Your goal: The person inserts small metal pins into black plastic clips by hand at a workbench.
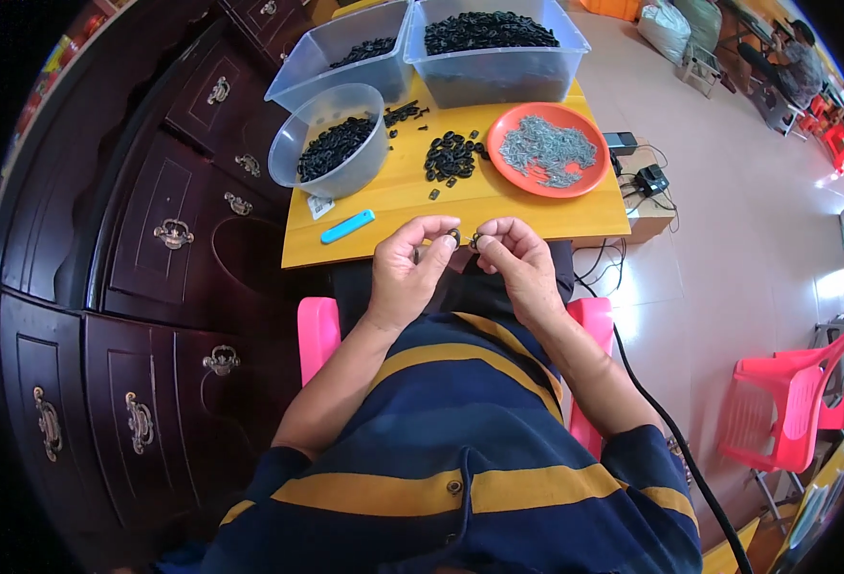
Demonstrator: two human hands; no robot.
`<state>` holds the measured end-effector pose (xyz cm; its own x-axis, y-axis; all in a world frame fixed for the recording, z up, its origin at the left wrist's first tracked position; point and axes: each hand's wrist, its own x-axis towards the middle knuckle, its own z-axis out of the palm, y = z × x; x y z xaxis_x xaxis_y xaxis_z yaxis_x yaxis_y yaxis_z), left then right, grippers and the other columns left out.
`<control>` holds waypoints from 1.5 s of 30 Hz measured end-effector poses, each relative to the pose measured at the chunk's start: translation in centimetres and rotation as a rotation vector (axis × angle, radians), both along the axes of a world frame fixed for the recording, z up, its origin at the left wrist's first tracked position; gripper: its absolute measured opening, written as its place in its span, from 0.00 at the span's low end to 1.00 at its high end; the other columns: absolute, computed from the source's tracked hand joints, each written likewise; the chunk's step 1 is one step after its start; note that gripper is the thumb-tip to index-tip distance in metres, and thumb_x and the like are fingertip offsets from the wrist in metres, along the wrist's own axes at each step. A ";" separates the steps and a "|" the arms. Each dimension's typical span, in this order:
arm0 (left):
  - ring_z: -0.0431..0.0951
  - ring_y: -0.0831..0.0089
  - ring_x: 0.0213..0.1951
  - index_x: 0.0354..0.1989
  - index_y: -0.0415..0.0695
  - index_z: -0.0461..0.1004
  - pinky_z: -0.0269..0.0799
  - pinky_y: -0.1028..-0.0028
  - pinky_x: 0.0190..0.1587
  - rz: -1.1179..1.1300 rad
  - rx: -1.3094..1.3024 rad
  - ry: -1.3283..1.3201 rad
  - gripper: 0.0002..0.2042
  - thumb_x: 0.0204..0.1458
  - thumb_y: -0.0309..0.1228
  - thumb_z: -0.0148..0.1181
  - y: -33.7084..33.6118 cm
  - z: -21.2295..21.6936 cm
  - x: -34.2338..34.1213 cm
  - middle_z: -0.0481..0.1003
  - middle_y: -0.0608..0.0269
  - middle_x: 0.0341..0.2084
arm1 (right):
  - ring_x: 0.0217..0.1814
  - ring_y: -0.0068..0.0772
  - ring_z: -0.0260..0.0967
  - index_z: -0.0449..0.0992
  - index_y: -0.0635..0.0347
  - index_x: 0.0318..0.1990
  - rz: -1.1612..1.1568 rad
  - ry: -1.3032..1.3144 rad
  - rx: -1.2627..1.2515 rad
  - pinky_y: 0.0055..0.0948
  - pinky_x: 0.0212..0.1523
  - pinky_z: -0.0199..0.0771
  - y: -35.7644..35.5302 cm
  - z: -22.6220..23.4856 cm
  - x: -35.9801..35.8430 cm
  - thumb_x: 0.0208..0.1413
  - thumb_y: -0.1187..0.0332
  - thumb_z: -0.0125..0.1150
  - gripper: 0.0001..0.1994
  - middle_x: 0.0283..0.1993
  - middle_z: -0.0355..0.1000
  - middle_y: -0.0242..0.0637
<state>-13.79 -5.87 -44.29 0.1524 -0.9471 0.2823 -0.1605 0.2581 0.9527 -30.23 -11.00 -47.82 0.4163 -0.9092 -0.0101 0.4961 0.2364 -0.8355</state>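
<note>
Just over the table's near edge, my left hand (410, 270) pinches a small black part (454, 235) between thumb and fingers. Close beside it, my right hand (521, 268) grips another small black part (475, 240) with its fingertips. The two parts are a short gap apart, and something thin and light shows faintly between them. Beyond my hands a loose pile of black oval parts (450, 158) lies on the yellow table (403, 212). To its right, an orange plate (586, 184) holds many thin silver metal pins (546, 148).
A round clear tub (369, 167) and two clear bins (297, 94) (493, 81) hold black parts. A light-blue cutter-like tool (347, 227) lies at left. Dark drawers (149, 230) flank the table. Cabled black devices (649, 179) sit at right. A person (797, 72) sits far off.
</note>
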 end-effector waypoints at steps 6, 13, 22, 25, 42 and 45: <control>0.81 0.80 0.33 0.50 0.35 0.77 0.78 0.79 0.37 0.012 -0.032 -0.080 0.10 0.62 0.22 0.57 0.0 -0.3 0.3 0.81 0.62 0.38 | 0.33 0.16 0.69 0.75 0.61 0.45 0.000 0.037 -0.053 0.18 0.37 0.68 0.2 0.2 0.2 0.63 0.72 0.61 0.06 0.35 0.73 0.26; 0.82 0.79 0.32 0.49 0.34 0.78 0.78 0.78 0.36 0.022 -0.032 -0.140 0.10 0.62 0.22 0.57 -0.2 -0.4 0.3 0.81 0.60 0.37 | 0.33 0.15 0.68 0.75 0.61 0.45 0.012 0.058 -0.072 0.17 0.37 0.68 0.2 0.1 0.1 0.63 0.72 0.61 0.06 0.35 0.74 0.26; 0.81 0.81 0.31 0.48 0.36 0.79 0.77 0.79 0.35 0.007 0.007 -0.130 0.09 0.60 0.21 0.59 0.0 -0.2 -0.1 0.82 0.62 0.35 | 0.37 0.19 0.72 0.73 0.65 0.43 0.015 0.086 -0.080 0.21 0.41 0.75 0.2 0.2 0.1 0.64 0.75 0.59 0.05 0.35 0.75 0.30; 0.76 0.85 0.27 0.48 0.37 0.79 0.74 0.82 0.32 0.011 -0.013 -0.155 0.10 0.58 0.21 0.61 -0.2 -0.9 0.1 0.81 0.64 0.34 | 0.36 0.19 0.72 0.73 0.66 0.43 0.002 0.092 -0.083 0.21 0.41 0.75 0.2 0.1 0.2 0.63 0.75 0.59 0.04 0.35 0.75 0.31; 0.63 0.89 0.24 0.49 0.38 0.80 0.60 0.84 0.27 -0.135 0.006 -0.165 0.13 0.54 0.19 0.63 -0.6 -0.3 1.3 0.76 0.73 0.32 | 0.33 0.16 0.71 0.77 0.63 0.42 0.133 0.128 -0.069 0.17 0.36 0.71 -0.6 -1.0 -0.4 0.64 0.71 0.61 0.05 0.36 0.77 0.30; 0.63 0.88 0.24 0.48 0.39 0.81 0.60 0.82 0.27 -0.171 0.033 -0.251 0.14 0.53 0.19 0.64 -0.5 0.6 1.6 0.75 0.72 0.30 | 0.32 0.15 0.70 0.78 0.60 0.43 0.196 0.164 0.037 0.16 0.36 0.70 -0.6 -0.7 -0.6 0.65 0.66 0.62 0.07 0.36 0.77 0.28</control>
